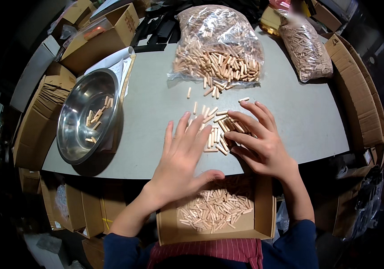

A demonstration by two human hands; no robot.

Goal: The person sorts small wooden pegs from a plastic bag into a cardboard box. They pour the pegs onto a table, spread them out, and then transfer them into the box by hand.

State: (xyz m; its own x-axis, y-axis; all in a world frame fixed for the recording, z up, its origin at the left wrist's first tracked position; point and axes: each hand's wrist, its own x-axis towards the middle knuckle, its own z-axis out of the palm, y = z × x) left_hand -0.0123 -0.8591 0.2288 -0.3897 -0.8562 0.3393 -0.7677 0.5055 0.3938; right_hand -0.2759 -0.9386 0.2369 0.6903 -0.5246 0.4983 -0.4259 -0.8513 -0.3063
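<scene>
Loose wooden dowel pins lie in a small spread on the grey table, between my two hands. My left hand is flat with its fingers spread, its fingertips over the left side of the spread. On the right, my right hand curves over more pins with fingers apart; some pins are hidden beneath it. Below the table edge, a cardboard box at my lap holds a heap of dowel pins. A clear plastic bag full of pins lies beyond my hands, its mouth spilling several onto the table.
A steel bowl with several pins stands at the table's left edge, beside papers. A second filled bag lies at the far right. Cardboard boxes line the left, and cardboard walls the right edge.
</scene>
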